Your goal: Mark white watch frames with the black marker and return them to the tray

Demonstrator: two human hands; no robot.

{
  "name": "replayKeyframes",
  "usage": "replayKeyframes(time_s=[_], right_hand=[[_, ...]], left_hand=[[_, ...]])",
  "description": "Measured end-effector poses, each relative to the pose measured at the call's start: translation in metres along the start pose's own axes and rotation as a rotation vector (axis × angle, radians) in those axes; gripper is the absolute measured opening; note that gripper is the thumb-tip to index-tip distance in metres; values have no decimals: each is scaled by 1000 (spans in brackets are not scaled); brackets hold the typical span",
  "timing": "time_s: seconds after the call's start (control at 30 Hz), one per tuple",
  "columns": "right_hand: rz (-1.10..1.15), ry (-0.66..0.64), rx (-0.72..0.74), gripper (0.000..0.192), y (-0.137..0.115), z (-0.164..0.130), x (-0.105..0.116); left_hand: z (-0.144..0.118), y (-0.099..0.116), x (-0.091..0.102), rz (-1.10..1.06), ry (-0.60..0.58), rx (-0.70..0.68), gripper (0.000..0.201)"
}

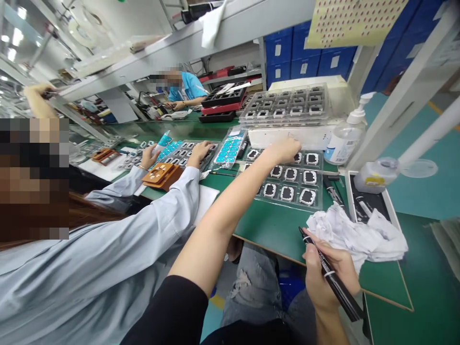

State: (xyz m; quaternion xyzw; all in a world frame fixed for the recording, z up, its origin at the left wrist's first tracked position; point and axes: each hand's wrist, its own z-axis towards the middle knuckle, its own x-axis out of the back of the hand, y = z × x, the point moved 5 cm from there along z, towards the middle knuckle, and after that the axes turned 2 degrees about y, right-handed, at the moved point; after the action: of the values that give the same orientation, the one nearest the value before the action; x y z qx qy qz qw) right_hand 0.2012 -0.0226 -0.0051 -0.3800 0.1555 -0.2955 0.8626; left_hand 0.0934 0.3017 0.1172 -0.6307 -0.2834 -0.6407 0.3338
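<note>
Above the near edge of the green bench (pixel 268 225), in the right grip (pixel 343 268): slim black marker pen (pixel 339 290) with white bands.
Held pinched around the barrel; probably light, stiff, slightly slick, best taken mid-barrel, clear of the tip. Farther out, with left grip (pixel 285 149) at the back row of a clear plastic compartment tray (pixel 319 189) of white-edged black frames (pixel 286 193), impossible to tell whether closed.

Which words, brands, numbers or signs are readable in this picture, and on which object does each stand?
Nothing is readable.
Black marker in the right hand: print too small.
Marker on the table: print too blurred.
Pump bottle label: too small.
Yellow bottle label: too blurred.
White labels on blue boxes: too small.
Yellow sheet: rows of red marks, no readable characters.
</note>
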Motion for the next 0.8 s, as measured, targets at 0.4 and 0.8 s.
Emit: replayKeyframes(time_s=[0.4,0.8], right_hand=[[-8,32,-74,19,2,1,4],[-57,-2,-208,41,-3,7,6]], left_hand=[[-21,-9,23,-211,127,-6,45],[-219,60,-74,-1671,381,379,79]])
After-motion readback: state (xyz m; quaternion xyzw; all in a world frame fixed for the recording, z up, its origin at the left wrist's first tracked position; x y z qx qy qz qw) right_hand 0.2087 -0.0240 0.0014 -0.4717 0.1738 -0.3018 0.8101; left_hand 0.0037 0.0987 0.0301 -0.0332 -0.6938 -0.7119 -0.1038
